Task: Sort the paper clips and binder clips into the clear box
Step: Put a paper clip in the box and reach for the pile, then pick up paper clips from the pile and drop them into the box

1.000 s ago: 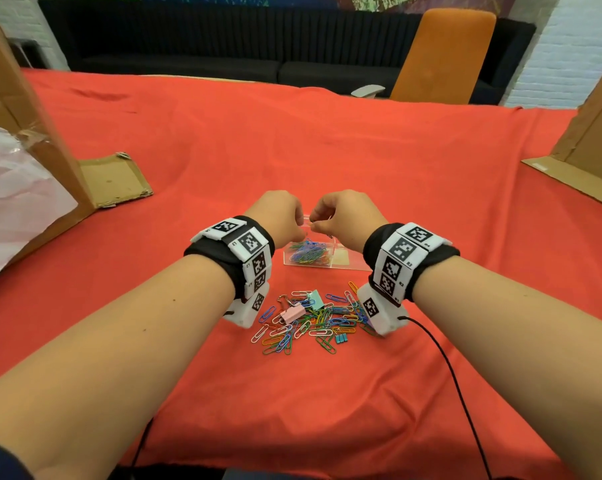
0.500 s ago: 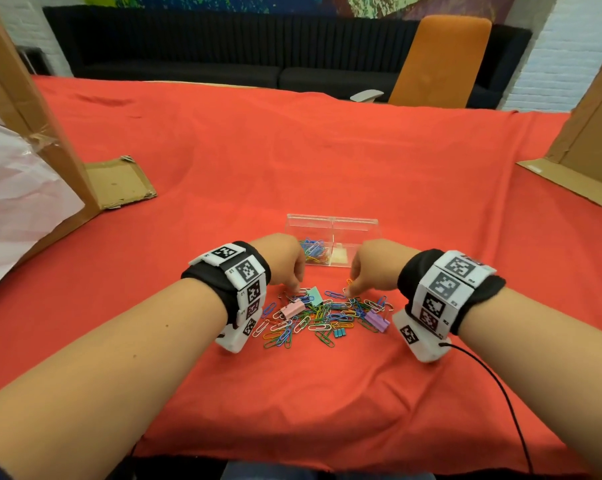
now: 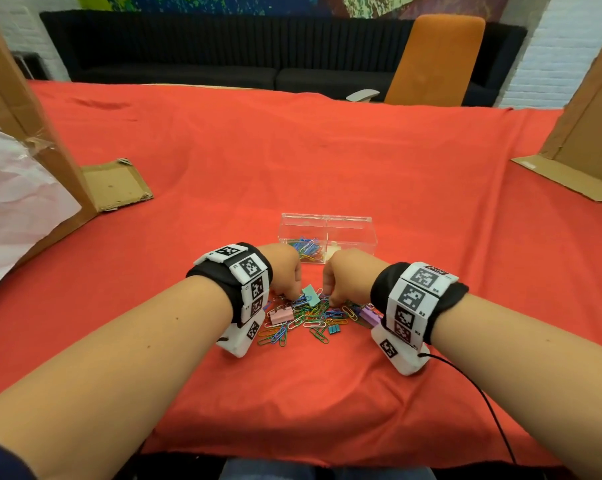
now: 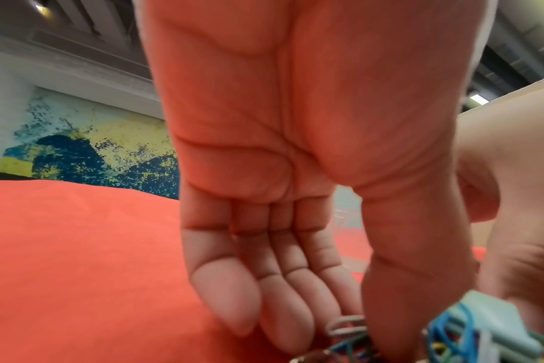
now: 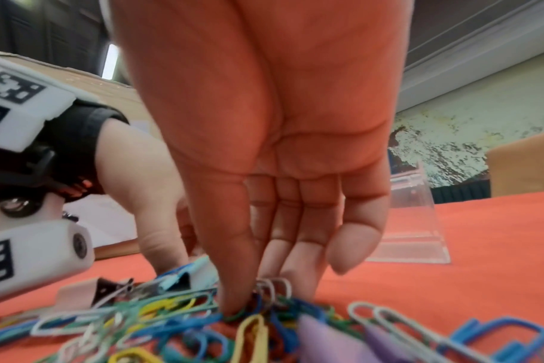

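Both hands point fingers-down into the clips (image 3: 310, 315): the left hand (image 3: 283, 271) and the right hand (image 3: 348, 277) each pinch paper clips; the box (image 3: 327, 233) sits just beyond.

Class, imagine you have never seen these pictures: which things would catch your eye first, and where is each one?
First, the heap of coloured paper clips on the red cloth, with the left hand and right hand reaching down into it from either side. Just beyond them stands the clear box, with clips already in its left compartment. A pink binder clip lies at the heap's left edge.
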`<state>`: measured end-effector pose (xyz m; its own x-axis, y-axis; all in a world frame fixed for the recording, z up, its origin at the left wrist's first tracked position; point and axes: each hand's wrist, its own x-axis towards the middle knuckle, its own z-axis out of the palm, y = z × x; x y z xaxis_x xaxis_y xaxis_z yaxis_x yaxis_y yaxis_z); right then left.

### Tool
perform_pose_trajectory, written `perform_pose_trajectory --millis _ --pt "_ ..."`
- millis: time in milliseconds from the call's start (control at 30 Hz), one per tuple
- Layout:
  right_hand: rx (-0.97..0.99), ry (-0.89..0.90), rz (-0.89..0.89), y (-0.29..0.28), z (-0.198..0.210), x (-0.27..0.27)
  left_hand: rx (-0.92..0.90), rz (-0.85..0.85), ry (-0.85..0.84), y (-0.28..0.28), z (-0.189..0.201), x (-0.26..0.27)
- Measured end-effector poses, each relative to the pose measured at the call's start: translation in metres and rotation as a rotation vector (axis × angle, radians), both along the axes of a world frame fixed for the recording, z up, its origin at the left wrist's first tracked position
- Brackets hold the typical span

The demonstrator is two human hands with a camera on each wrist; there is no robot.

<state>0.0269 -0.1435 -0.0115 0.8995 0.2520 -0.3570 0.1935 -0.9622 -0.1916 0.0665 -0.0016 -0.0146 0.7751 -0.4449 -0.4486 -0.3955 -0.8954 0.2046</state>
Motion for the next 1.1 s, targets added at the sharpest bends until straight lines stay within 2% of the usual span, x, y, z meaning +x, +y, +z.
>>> perform_pose_trajectory --millis 200,367,633,767,967,1100 --pt "0.061 -0.031 -0.048 -0.011 0.005 -0.001 -0.046 0.016 -0.037 0.007 0.005 0.003" --pt "0.147 -0.112 -0.097 -0.014 0.015 0.003 -0.159 0.032 -0.093 0.014 0.018 0.006" --pt "0.301 -0.312 -0.168 -0.009 0.044 0.021 -0.386 0.104 -0.379 0.015 0.041 0.017" --pt "0.317 -0.357 -0.213 -0.004 0.048 0.036 -0.401 0.174 -0.483 0.012 0.038 0.028" --pt "0.424 -0.371 -0.349 0.005 0.043 0.058 -0.403 0.292 -0.507 0.007 0.03 0.038" --pt "0.447 -0.372 -0.353 0.015 0.036 0.064 -0.397 0.308 -0.509 0.008 0.026 0.041"
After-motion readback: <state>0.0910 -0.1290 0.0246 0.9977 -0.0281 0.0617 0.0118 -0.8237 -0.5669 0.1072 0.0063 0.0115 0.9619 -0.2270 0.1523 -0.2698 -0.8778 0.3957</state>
